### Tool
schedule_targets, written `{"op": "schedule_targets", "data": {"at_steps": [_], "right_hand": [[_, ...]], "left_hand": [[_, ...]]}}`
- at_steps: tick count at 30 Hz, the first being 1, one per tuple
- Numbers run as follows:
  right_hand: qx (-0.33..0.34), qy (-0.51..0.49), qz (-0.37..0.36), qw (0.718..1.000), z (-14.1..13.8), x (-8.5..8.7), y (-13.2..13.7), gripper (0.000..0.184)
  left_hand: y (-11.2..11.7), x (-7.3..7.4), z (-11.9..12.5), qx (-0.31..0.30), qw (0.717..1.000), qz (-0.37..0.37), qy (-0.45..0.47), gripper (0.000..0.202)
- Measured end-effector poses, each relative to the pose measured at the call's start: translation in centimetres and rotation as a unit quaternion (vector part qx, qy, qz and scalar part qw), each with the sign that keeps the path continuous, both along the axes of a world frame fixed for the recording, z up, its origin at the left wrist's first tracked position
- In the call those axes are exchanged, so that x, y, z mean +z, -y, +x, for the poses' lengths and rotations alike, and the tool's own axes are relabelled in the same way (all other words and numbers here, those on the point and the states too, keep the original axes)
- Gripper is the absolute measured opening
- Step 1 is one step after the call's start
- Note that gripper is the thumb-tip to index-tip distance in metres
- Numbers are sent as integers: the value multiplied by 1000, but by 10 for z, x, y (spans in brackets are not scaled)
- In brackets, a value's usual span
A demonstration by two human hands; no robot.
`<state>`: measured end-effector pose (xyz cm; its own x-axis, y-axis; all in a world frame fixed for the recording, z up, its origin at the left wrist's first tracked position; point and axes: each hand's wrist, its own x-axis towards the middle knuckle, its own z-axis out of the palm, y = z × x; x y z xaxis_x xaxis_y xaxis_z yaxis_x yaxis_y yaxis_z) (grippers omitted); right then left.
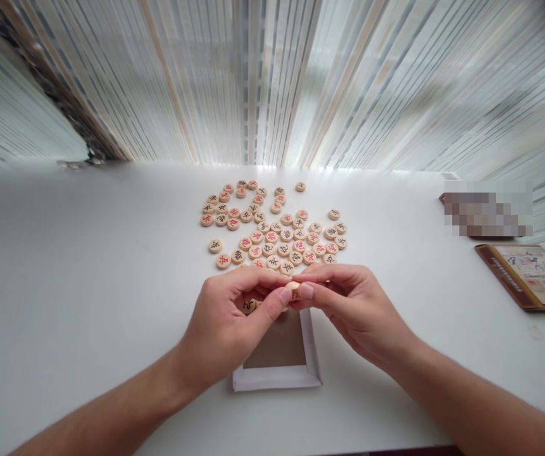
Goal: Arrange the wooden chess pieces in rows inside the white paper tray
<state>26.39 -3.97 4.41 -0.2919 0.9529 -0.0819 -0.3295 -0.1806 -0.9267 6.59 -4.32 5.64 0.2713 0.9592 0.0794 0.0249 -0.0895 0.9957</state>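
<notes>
My left hand (225,323) and right hand (355,313) meet just above the far edge of the shallow box (276,380), white-rimmed with a brown floor, and a wooden xiangqi piece (294,291) sits pinched between them. My fingers are closed narrow on it, left thumb and right fingertips on its rim, the rest curled back. Holding it by the edge seems to keep its red-marked face showing. Beyond the box lies a loose spread of round wooden pieces (272,237), flat on the white table (63,285), red or black characters facing up, probably spread so each mark can be read. Another piece (249,306) lies under my left hand, at the box's far edge, partly hidden. Well to the right of the box sits a brown-bordered book (528,278), out of the way of my hands, and a striped curtain (272,76) hangs far beyond the box.
</notes>
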Motion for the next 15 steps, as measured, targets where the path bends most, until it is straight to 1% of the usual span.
{"op": "schedule_targets", "data": {"at_steps": [5,10,15], "right_hand": [[5,-17,-36,999,0,1,-1,13],[18,-40,-50,998,-1,3,-1,13],[19,-61,-64,996,-1,4,-1,14]], "left_hand": [[-1,-1,2,-5,997,-44,58,8],[0,-3,2,-6,995,-51,88,10],[1,-3,1,10,993,-43,106,14]]}}
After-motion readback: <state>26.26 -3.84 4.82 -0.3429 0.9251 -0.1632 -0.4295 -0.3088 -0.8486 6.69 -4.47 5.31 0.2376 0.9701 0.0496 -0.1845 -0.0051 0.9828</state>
